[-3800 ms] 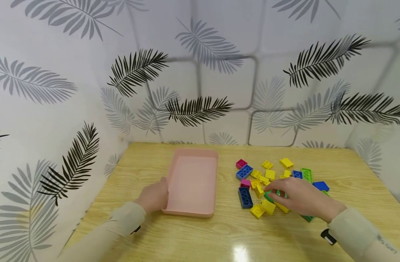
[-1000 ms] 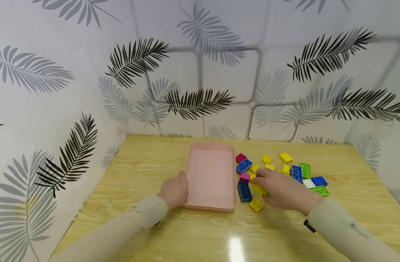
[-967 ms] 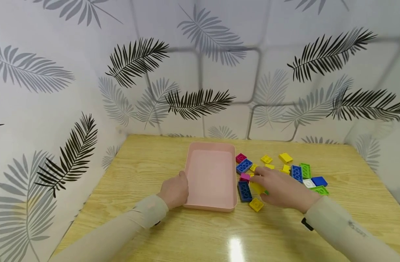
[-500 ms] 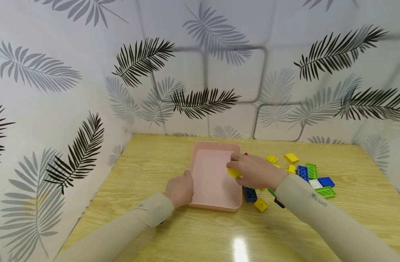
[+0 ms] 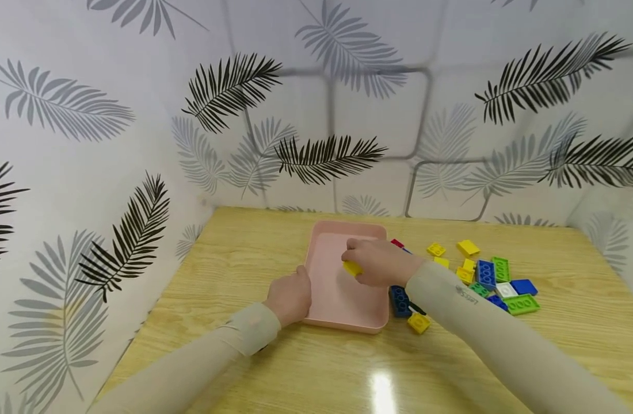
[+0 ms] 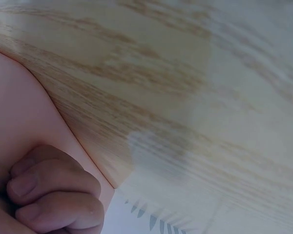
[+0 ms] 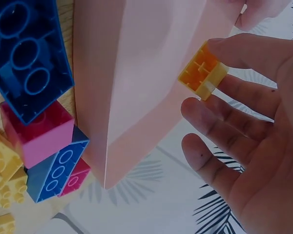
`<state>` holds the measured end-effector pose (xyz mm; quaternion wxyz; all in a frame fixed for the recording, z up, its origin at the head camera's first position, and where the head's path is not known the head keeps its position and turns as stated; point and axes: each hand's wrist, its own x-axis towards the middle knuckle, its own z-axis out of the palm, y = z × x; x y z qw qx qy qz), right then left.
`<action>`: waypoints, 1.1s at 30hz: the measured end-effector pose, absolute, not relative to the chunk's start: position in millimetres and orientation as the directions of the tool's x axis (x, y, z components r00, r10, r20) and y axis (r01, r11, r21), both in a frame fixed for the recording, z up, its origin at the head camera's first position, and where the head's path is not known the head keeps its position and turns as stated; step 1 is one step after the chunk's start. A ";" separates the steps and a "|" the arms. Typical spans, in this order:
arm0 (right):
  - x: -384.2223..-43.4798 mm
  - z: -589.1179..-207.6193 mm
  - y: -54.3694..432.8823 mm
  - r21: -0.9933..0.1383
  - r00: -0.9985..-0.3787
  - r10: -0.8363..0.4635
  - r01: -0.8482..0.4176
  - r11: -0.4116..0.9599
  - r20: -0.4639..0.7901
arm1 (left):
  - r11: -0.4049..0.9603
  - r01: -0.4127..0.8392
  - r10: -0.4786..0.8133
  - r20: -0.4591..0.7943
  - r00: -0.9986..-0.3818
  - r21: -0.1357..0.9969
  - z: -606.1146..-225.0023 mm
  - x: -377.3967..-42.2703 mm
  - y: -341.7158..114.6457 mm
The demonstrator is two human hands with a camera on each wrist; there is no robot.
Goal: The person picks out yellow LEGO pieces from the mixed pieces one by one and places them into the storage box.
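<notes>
My right hand (image 5: 381,261) pinches a small yellow toy brick (image 5: 352,268) between thumb and fingers, above the pink tray (image 5: 342,323). In the right wrist view, the yellow brick (image 7: 201,73) shows its hollow underside, and the lower fingers of the hand (image 7: 259,131) stay off it. My left hand (image 5: 289,296) grips the tray's left wall near the front corner. Its fingers curl against the pink wall in the left wrist view. The tray floor visible around my right hand is bare. Part of the tray is hidden behind that hand.
Right of the tray lie loose toy bricks: a dark blue brick (image 5: 400,301), a yellow brick (image 5: 419,323), a lime green brick (image 5: 522,304), a white brick (image 5: 505,290) and several others. My right forearm covers part of the pile. A patterned wall cloth (image 5: 358,190) rises behind the table.
The tray has been slid right toward the bricks with my left hand on it. My right hand has lifted a yellow brick from the pile and carried it left over the tray.
</notes>
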<state>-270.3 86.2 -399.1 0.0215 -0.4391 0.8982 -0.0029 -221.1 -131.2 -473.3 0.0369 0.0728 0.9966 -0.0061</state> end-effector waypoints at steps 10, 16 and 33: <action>-280.5 -407.7 80.0 -0.060 -0.649 -0.752 -0.751 0.657 -0.112 | 0.988 0.152 0.151 -0.050 -0.987 -0.028 -471.8 -217.3 -126.9; -286.7 -414.7 79.2 -0.068 -0.662 -0.733 -0.733 0.677 -0.159 | 0.987 0.155 0.154 -0.037 -0.987 -0.044 -474.1 -215.8 -125.5; -281.7 -402.9 98.2 -0.219 -0.657 -0.748 -0.719 0.660 -0.097 | 0.984 0.163 0.160 -0.049 -0.986 -0.066 -472.7 -219.4 -130.8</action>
